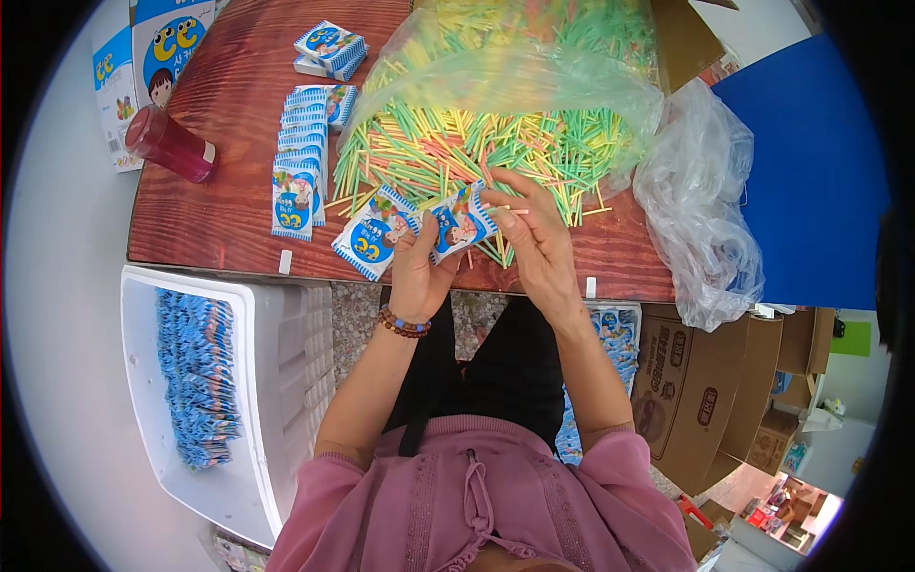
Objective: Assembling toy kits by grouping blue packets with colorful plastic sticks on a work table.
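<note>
My left hand, with a beaded bracelet at its wrist, grips a small blue-and-white packet between thumb and fingers. A second packet of the same kind lies against that hand's left side; whether the hand also holds it I cannot tell. At the right end of the gripped packet, my right hand pinches a thin pinkish stick between thumb and fingers. Just beyond both hands spreads a heap of thin green, yellow and pink sticks, spilling from a clear plastic bag on the reddish wooden table.
Left of the heap lie an overlapping row of packets and a small stack. A red-lidded cup stands farther left. Below the table's left edge is a white bin of packets. Crumpled plastic and a cardboard box are at right.
</note>
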Available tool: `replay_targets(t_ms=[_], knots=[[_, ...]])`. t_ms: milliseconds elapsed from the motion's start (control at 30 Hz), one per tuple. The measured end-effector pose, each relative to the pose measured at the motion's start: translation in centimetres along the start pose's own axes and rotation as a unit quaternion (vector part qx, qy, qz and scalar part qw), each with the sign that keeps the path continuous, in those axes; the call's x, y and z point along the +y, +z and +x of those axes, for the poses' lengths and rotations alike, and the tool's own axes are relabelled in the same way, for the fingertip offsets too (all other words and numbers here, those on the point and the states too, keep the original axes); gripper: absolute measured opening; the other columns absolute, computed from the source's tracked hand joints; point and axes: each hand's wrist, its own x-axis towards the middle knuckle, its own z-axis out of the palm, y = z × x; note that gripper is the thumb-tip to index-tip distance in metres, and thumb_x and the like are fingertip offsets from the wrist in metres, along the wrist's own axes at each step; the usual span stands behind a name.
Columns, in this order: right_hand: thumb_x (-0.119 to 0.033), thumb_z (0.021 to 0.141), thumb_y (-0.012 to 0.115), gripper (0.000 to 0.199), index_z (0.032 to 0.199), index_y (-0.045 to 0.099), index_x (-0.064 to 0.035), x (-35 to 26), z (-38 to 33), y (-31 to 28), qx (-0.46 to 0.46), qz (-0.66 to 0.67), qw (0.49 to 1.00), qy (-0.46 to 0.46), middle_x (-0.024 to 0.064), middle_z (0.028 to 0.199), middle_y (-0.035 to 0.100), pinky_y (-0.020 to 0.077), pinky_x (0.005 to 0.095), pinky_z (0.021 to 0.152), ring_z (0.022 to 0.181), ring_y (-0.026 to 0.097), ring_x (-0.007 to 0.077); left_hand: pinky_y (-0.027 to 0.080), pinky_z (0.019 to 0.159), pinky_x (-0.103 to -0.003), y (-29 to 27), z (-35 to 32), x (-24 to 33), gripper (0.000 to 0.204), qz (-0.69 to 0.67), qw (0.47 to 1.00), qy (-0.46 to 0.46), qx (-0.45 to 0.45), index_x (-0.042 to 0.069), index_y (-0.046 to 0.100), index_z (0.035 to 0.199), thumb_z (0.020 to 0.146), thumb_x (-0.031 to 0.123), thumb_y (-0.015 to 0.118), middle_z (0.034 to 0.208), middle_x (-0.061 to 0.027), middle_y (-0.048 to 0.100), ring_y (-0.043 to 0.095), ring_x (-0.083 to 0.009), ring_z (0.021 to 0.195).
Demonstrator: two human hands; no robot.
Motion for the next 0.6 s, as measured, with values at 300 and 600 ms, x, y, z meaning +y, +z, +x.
replay_targets(t_ms=[300, 600], knots=[[-0.017, 0.098, 0.05, 0.032, 0.12, 0.06, 0.0047, 0.8, -0.1, -0.1, -0.049, 0.171, 0.983, 0.055, 0.0163, 0.138, 0.048, 0.0331, 0.0362, 0.107, 0.128, 0.044, 0.0236, 0.051, 0.095, -0.036, 0.0, -0.2, 0.0, 0.031, -0.009, 1.0, -0.016, -0.02, 0.002, 0.055, 0.123, 0.1, 0.023, 0.049, 0.12, -0.0082, 0.062, 0.061, -0.0198, 0.11], [-0.018, 0.099, 0.043, 0.032, 0.111, 0.062, 0.0047, -0.6, 0.9, -1.7, 0.052, 0.236, 0.962, 0.124, 0.0156, 0.114, 0.063, 0.0395, 0.034, 0.098, 0.109, 0.055, 0.0195, 0.05, 0.096, -0.038, -0.1, -0.2, 0.1, 0.032, -0.038, 0.998, -0.009, -0.048, 0.002, 0.054, 0.123, 0.1, 0.023, 0.05, 0.121, -0.0081, 0.062, 0.06, -0.0207, 0.111]])
